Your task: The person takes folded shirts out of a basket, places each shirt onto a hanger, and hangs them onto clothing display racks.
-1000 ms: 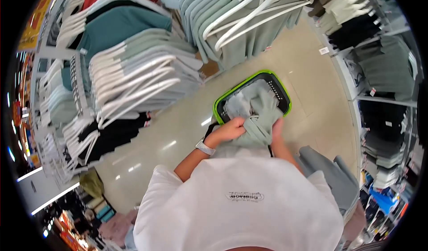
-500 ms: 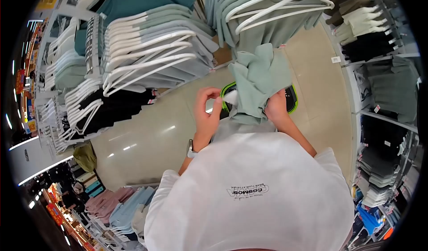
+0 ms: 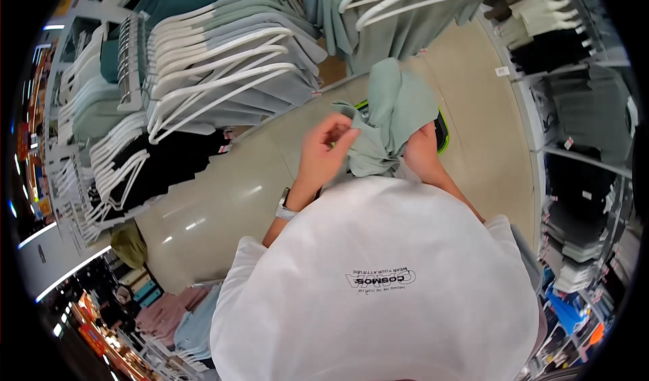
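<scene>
You hold the pale green garment [image 3: 400, 100] over the green-rimmed basket [image 3: 444, 136], hiding most of it. Your left hand [image 3: 324, 148] pinches an edge, left of the basket; your right hand [image 3: 422, 156] grips the cloth on your side of the basket.

Left hand [image 3: 322, 152] was at 11 o'clock from the chest [image 3: 378, 246], fingers curled toward the thumb, left forearm [image 3: 273, 231] angled toward 1 o'clock. Right hand [image 3: 420, 155] was at 1 o'clock, fingers mostly hidden, right forearm [image 3: 457, 193] slanting between 10 and 11.
</scene>
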A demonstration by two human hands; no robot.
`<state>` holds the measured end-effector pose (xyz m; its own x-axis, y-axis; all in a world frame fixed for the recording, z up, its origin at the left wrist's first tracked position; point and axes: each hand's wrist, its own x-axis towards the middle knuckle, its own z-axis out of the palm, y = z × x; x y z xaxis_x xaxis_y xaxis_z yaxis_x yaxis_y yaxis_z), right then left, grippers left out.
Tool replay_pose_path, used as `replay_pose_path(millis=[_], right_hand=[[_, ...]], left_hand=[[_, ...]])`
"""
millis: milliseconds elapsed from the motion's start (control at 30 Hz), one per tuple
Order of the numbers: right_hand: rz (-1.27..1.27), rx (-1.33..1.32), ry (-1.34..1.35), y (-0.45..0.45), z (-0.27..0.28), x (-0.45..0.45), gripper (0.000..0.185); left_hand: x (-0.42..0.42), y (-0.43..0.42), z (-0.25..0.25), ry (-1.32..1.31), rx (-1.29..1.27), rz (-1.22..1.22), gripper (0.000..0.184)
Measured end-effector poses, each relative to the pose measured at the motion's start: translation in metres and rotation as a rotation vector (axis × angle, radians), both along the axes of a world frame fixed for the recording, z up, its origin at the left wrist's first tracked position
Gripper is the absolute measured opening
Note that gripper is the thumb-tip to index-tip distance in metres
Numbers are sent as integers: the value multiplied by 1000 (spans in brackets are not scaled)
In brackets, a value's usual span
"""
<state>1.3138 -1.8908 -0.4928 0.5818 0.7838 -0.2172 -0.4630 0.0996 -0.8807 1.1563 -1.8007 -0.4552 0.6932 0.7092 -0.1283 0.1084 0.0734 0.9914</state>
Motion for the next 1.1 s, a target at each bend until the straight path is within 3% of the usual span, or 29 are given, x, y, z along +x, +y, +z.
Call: replay_pose_path(millis=[100, 167, 200, 300, 433, 500, 533, 600, 633, 700, 733, 800, 833, 900, 1033, 1100], right_hand=[[-117, 9, 175, -13, -5, 18, 38], [-202, 2, 233, -19, 0, 27, 37], [-217, 1, 234, -19, 8, 32, 37], [-221, 72, -25, -24, 12, 45, 36], [-140, 53, -96, -27, 15, 46, 37], [-98, 26, -183, -25, 25, 40, 34], [-95, 27, -182, -24, 31, 36, 34], [64, 116, -574, -23, 41, 32, 32], [65, 118, -574, -24, 40, 30, 32], [471, 31, -502, -27, 42, 25, 32], [481, 39, -505, -26, 47, 23, 32], [620, 196, -463, -21, 64, 20, 35], [624, 204, -468, -17, 69, 20, 35], [669, 155, -412, -12, 76, 20, 36], [679, 121, -296, -16, 73, 23, 38], [813, 77, -234, -17, 75, 25, 38]], left_hand=[[-14, 8, 2, 4, 105, 70, 16], [-22, 13, -5, -279, -5, 298, 13], [-24, 16, -4, -277, -9, 284, 13], [-29, 24, -5, -390, -36, 501, 13], [-41, 35, -11, -395, -96, 331, 14], [-43, 43, -13, -98, 30, 80, 18], [-40, 44, -12, -97, 31, 83, 18], [-27, 39, -7, 134, 199, 214, 29], [-20, 36, 1, 134, 201, 216, 29], [-10, 26, 17, -212, 141, 41, 40], [-9, 22, 14, -212, 148, 51, 40], [-10, 17, 11, -355, -166, -157, 49], [-8, 17, 13, -359, -157, -153, 49], [-2, 19, 21, -99, -83, -335, 50], [-2, 19, 30, -158, -252, -301, 52], [1, 15, 35, -104, -801, -224, 54]])
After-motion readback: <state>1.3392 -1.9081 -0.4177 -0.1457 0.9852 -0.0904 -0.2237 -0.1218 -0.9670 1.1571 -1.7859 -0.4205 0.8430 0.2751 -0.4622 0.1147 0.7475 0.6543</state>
